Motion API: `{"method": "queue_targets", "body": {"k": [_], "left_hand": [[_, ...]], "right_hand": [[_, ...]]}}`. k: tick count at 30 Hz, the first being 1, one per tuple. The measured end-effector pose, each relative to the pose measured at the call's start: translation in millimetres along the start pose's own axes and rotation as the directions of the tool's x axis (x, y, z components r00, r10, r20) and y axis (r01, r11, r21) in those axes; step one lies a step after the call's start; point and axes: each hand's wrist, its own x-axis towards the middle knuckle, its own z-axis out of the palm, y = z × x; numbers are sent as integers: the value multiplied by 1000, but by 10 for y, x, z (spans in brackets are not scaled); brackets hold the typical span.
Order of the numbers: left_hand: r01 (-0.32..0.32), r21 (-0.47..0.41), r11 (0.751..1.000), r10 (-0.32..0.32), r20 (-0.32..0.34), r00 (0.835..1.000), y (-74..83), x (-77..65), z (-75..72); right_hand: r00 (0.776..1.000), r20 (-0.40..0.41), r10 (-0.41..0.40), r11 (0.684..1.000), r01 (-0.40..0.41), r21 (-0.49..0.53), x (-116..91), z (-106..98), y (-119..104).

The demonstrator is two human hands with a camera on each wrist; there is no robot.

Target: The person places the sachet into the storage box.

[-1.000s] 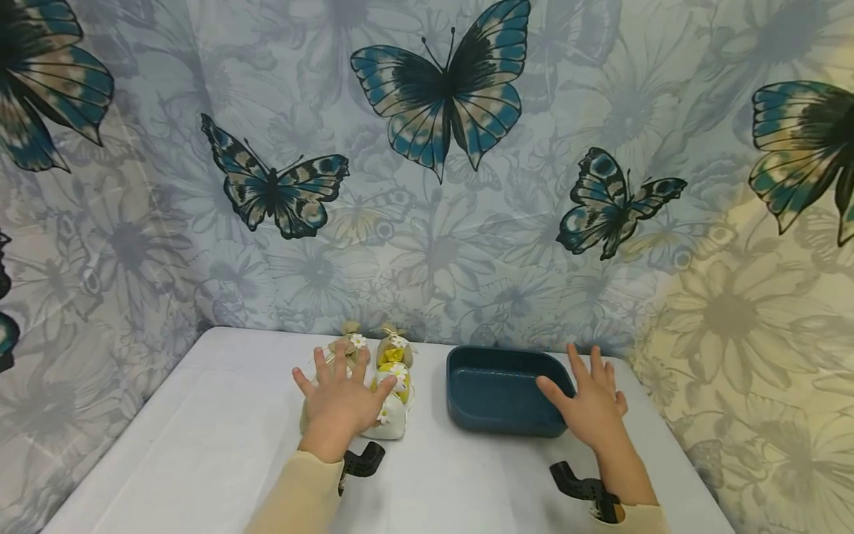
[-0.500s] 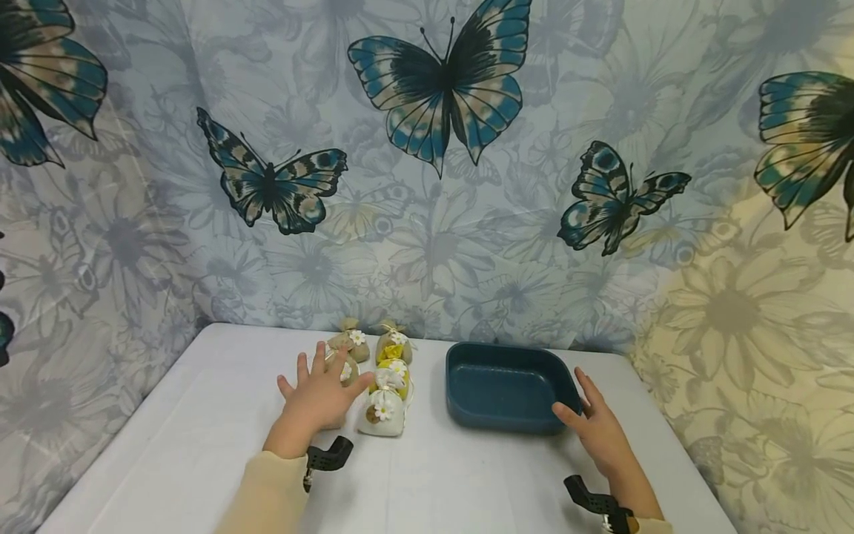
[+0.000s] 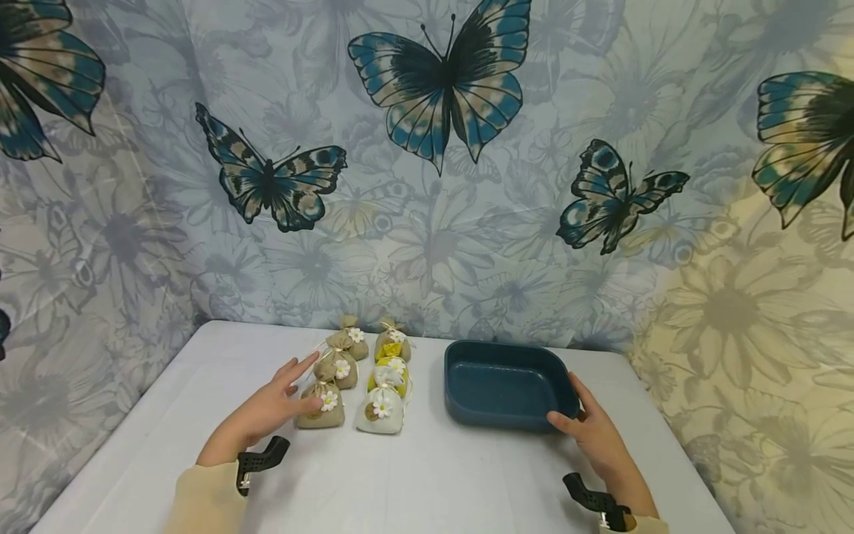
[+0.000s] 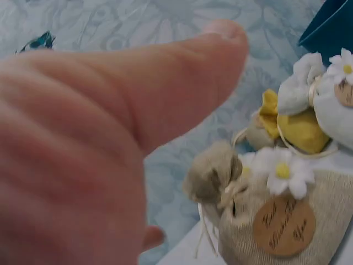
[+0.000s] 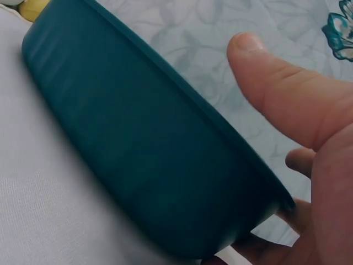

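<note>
My left hand is just left of the front burlap sachet, its thumb extended toward the pouch and its fingers pointing forward; whether it touches is unclear. In the left wrist view that burlap pouch has a daisy and a round lettered tag, with a gap to the thumb. Two more burlap sachets stand behind it. A white sachet fronts a second column, with a yellow sachet behind. My right hand is at the right end of the dark teal bin, fingers by its end wall, thumb raised off it.
A beige sachet closes the second column at the back. The white-covered table ends against a butterfly-print cloth backdrop. A strip of tablecloth separates the sachets from the bin.
My left hand has moved left and down from over the sachets to beside them, uncovering the burlap ones. My right hand has lowered from above the bin's right edge to its end.
</note>
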Motion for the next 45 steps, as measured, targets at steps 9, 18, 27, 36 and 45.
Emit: {"method": "queue_targets", "body": {"k": [9, 18, 27, 36, 45], "left_hand": [[-79, -180, 981, 97, 94, 991, -267, 0, -51], [-52, -112, 992, 57, 41, 998, -381, 55, -43], [-4, -11, 1000, 4, -53, 999, -407, 84, -1], [18, 33, 999, -14, -122, 992, -419, 121, 66], [51, 25, 998, -48, -110, 993, -410, 145, 82]], "right_hand": [[999, -1, 40, 999, -40, 6, 27, -16, 112], [1000, -12, 27, 1000, -27, -14, 50, -25, 114], [999, -22, 25, 999, -25, -20, 47, -20, 118], [999, -36, 24, 999, -25, -31, 53, -25, 154], [999, -42, 24, 999, -25, -20, 55, -13, 147]]}}
